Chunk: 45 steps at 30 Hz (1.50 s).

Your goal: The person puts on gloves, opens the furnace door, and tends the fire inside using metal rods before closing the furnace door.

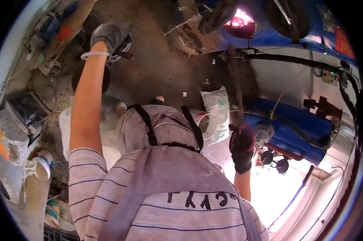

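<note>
The brown floor [149,70] spreads across the upper middle of the view, from about 11 to 1 o'clock, and the wearer's striped shirt [189,221] and mauve apron [181,166] take up 6 o'clock. A blue machine [269,40] curves along the top edge at 1 to 2 o'clock, its round opening glowing pink-white. At 3 o'clock lies a blue drum [278,130], with pipes and dark fittings about it. The long tool [238,86] stands at 2 o'clock as a thin, blurred shaft, its far end near the machine, just below the glowing opening [241,25]; whether they touch, I cannot tell. Left of that shaft sits a white printed sack [216,104], with an open bucket [210,120] just beside it at 3 o'clock. The right hand [242,150], black-gloved, is at 4 o'clock, closed around the tool's red handle end. The left hand [109,36], in a grey glove, reaches to 11 o'clock; a short dark rod [126,54] shows beside it, but blur hides whether the fingers hold it. A white band [95,54] circles that wrist.
</note>
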Available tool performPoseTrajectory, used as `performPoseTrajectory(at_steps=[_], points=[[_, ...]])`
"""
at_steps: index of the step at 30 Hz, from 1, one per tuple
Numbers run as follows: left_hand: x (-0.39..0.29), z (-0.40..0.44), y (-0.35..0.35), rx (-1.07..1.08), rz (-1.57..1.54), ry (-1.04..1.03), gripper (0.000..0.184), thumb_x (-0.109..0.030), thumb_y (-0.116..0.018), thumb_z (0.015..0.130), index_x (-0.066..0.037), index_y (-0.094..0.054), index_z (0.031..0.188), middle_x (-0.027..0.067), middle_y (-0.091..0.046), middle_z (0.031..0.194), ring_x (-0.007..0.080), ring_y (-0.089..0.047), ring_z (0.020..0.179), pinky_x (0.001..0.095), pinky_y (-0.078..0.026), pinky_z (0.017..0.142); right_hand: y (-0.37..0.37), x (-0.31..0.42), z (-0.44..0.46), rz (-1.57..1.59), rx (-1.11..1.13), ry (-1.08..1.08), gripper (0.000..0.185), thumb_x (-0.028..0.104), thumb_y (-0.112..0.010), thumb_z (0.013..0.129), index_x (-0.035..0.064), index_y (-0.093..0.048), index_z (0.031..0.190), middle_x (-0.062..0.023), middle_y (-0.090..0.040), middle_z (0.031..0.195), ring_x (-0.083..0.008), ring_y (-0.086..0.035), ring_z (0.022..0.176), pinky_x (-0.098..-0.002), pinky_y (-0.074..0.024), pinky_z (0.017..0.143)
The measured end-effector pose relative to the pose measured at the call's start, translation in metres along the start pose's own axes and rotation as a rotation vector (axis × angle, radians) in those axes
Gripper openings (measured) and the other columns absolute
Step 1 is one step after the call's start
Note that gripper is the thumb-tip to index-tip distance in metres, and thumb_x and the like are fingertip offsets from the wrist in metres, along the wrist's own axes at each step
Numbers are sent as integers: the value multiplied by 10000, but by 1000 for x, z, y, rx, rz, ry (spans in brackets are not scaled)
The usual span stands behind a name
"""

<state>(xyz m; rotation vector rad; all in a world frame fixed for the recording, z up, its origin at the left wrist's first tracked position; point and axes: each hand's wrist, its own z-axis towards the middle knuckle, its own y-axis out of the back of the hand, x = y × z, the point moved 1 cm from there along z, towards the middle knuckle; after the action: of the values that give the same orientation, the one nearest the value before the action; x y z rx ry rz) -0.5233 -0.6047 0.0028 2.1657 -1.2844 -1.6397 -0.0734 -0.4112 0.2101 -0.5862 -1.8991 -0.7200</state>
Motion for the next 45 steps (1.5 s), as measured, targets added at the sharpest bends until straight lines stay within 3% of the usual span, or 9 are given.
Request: performPoseTrajectory(at_steps=[2,4,14,20,24,33,37,39,45], points=[[4,11,-3,-8,72,-71,503,-503,-440,844,-43,-605,724,62,-582,562,175,-543,453,304,-424,429,6,6,16,-107,-78,233,503,98,-592,825,-6,-357,1258,-93,-562,1043,-116,-543,864,-200,-459,696],[-22,-17,7,53,-110,101,535,-513,-420,847,-29,-593,696,64,-578,556,170,-540,446,306,-425,430,9,12,49,-630,-133,503,504,79,-581,827,32,-356,1275,-83,-548,1064,-98,-544,815,-217,-470,665],[-19,-62,-60,-123,-395,107,452,-480,-458,829,-58,-557,697,46,-556,579,156,-525,443,298,-411,420,49,-8,277,-101,183,495,422,133,-543,828,58,-403,1219,-32,-535,842,-69,-485,624,-167,-392,465],[-41,-68,-92,-57,-469,239,414,-467,-469,829,-71,-552,738,22,-539,572,140,-488,434,277,-391,401,47,30,331,423,207,-59,277,186,-514,851,64,-475,1097,23,-469,683,-18,-319,421,-164,-257,363],[-47,-71,-101,-126,-529,213,392,-450,-492,834,-75,-546,736,20,-535,566,129,-468,405,276,-385,388,64,18,343,422,311,-55,221,162,-419,896,49,-497,1070,67,-351,628,-11,-231,405,-180,-206,356],[-4,-60,-71,-308,-393,94,527,-486,-444,834,12,-610,783,88,-576,575,188,-580,508,296,-455,469,104,-46,217,-127,170,176,171,153,-484,866,57,-497,1007,56,-380,580,-32,-330,393,-178,-251,343],[-5,-76,-56,-251,-436,156,461,-485,-532,809,-30,-588,754,21,-523,552,124,-478,436,276,-374,387,107,-36,151,20,155,-52,184,209,-504,871,69,-454,980,41,-386,537,-49,-356,352,-181,-261,312],[-6,-83,-48,-252,-361,226,472,-487,-521,812,-24,-583,748,31,-514,539,125,-477,433,280,-378,396,116,-36,120,-106,120,-95,440,243,-546,857,-41,-439,1176,39,-389,561,-38,-340,373,-192,-268,326],[39,-80,-38,-362,-35,159,503,-497,-466,815,-19,-625,808,116,-608,662,259,-598,602,361,-460,541,181,-65,66,-177,269,-213,373,99,-532,838,-43,-445,1172,9,-475,641,-83,-457,499,-206,-363,430]])
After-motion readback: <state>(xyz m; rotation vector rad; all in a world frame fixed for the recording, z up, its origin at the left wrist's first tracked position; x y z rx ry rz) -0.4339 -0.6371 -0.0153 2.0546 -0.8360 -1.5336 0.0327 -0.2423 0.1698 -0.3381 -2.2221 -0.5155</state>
